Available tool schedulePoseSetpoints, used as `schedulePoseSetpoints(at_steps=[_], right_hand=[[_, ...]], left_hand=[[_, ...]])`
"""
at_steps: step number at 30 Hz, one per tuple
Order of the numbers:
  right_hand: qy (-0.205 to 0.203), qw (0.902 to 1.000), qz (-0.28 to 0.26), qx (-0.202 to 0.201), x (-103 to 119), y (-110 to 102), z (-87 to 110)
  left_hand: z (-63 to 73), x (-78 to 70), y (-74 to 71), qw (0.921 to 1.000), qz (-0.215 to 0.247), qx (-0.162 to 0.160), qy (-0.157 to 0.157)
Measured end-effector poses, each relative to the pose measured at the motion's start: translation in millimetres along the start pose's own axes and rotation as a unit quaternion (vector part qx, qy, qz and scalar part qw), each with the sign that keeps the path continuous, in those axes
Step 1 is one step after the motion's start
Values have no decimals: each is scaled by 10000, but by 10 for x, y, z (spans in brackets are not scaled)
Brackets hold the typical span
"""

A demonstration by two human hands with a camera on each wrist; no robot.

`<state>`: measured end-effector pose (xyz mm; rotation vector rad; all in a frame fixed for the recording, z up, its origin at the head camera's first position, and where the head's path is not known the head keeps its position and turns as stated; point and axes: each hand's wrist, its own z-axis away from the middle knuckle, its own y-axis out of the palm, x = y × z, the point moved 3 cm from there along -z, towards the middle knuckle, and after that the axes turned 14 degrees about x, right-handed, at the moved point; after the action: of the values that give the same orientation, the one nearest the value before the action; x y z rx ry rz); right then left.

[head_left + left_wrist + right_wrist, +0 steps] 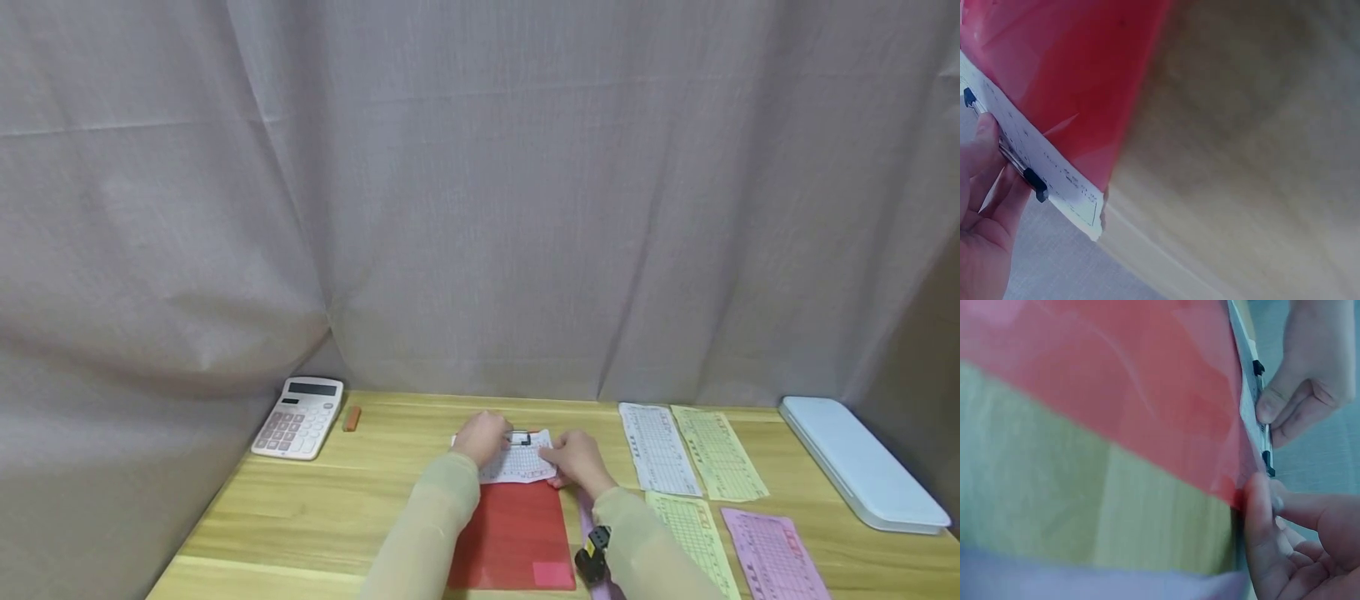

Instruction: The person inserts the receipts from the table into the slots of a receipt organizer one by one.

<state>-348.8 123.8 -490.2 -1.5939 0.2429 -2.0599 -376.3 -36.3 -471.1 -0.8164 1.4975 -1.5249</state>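
A translucent red plastic clipboard [510, 533] with a pink patch at its lower right corner lies in front of me. Across its far end is a white printed slip [513, 473], under a metal clip [522, 438] with black ends. My left hand [482, 437] pinches the clip's bar [1013, 157], thumb on top, fingers curled behind. At the slip's right edge, my right hand [579, 460] pinches slip and red corner together, its thumb on the paper. The right wrist view shows both hands along this far edge, the right fingers [1259, 519] close beside the clip's end.
A calculator [298, 418] and a small orange-brown block [352, 418] sit at the left. To the right lie another white slip [660, 450], yellow slips [722, 454] and a purple slip [776, 554], then a pale blue case [862, 462]. A purple strip [587, 518] shows beside my right forearm.
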Motion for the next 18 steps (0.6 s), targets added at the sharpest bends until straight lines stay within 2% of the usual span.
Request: schedulePoseSetpoints(at_steps=[4,10,15,18], right_hand=[[-84,9997,230,5,21,-58,34],[-146,9986,501,-126,22,-111,33],[-202,9977,614,-203,29,-158,52],[-344,9949,885,-327,46,-213,79]], left_hand=[[16,9,-7,9998,183,-10,71],[19,13,-26,9996,278,98,-21],[15,20,-19,9998,128,25,145],[13,29,-7,9997,100,-14,212]])
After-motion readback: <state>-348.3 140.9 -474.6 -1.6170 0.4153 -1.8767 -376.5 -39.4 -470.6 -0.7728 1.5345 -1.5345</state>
